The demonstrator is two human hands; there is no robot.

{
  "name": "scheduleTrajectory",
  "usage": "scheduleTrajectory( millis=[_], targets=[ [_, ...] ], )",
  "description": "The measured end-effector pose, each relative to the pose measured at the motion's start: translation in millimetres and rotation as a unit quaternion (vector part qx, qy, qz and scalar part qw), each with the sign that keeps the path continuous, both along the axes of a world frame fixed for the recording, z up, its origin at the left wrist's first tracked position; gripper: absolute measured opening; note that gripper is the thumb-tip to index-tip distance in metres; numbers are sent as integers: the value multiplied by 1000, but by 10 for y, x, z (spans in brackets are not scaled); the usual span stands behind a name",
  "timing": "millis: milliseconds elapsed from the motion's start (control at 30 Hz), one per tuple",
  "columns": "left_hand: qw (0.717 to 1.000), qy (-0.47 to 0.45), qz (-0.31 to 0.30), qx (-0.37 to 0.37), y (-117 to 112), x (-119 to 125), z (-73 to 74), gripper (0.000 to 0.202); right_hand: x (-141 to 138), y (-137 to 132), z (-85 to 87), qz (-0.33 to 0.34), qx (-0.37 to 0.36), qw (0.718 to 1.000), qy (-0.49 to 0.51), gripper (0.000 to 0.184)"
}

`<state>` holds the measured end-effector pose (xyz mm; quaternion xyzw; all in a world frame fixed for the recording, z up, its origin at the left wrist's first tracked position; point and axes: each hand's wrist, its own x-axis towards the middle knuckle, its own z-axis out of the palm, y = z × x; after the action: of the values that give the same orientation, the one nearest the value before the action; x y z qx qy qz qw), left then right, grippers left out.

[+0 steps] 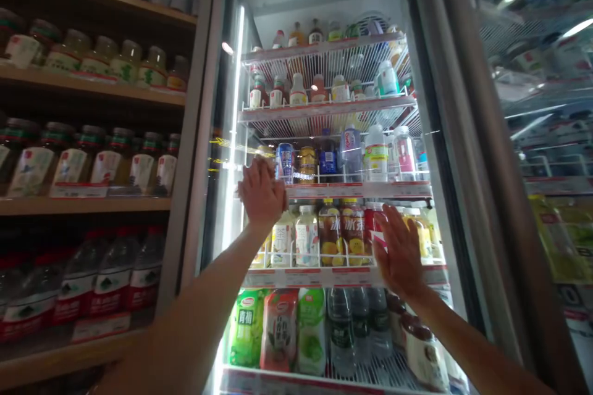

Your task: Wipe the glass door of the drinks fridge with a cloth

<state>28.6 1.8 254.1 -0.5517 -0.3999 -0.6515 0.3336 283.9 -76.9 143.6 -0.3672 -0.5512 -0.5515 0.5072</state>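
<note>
My left hand (263, 194) is raised to the glass door (287, 0) of a lit drinks cooler, in front of the shelf with cans. Its fingers are bent over something crumpled and brownish, perhaps a cloth, too blurred to make out. My right hand (398, 253) is lower and further right, palm towards the glass, with fingers stretched out and holding nothing. Whether it touches the glass cannot be told. Behind it is a red bottle (373, 222), partly hidden. Dark iced-tea bottles (330, 231) stand between the two hands, behind the glass.
Inside the cooler, wire shelves (324, 105) carry bottles, cans and green and red cartons (280, 330). Wooden shelves (92, 205) with jars and bottles stand at the left. A metal frame (482, 136) separates another glass-fronted cooler section at the right. Lights reflect in the glass.
</note>
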Motion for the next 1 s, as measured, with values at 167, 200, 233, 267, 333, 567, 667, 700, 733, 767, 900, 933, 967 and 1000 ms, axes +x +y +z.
scheduleTrajectory(
  millis=[167,200,233,267,333,567,667,700,733,767,900,933,967,1000],
  targets=[
    [949,304,-16,81,-162,625,108,54,-11,-45,16,-16,-9,1000,-17,55],
    [935,344,-15,86,-174,629,158,54,3,-70,55,-21,-13,999,-21,55],
    [931,357,-12,82,-174,581,213,54,28,-98,115,-25,-12,999,-24,54],
    [937,343,-6,70,-161,487,268,54,65,-126,193,-30,-5,999,-25,54],
    [966,257,4,31,-106,202,362,56,171,-165,388,-38,22,999,-17,53],
    [996,-78,22,-36,6,-250,538,62,432,-84,790,-68,53,996,6,52],
    [1000,-11,13,-19,-89,309,604,58,422,-63,759,-58,67,996,-9,54],
    [999,43,4,-6,-139,559,613,56,420,-62,749,-54,69,996,-13,53],
    [994,110,-6,14,-192,809,615,55,422,-64,745,-51,69,996,-17,53],
    [981,187,-17,44,-247,1041,612,54,427,-69,747,-48,67,996,-19,53],
    [896,421,-30,140,-368,1416,655,49,470,-144,790,-37,70,997,8,52],
    [897,421,-24,134,-354,1330,696,49,485,-179,802,-35,70,997,15,52],
    [912,394,-17,114,-320,1179,748,49,502,-220,813,-36,66,997,15,52],
    [934,348,-10,86,-269,981,803,50,520,-262,822,-37,61,997,11,52]
  ],
)
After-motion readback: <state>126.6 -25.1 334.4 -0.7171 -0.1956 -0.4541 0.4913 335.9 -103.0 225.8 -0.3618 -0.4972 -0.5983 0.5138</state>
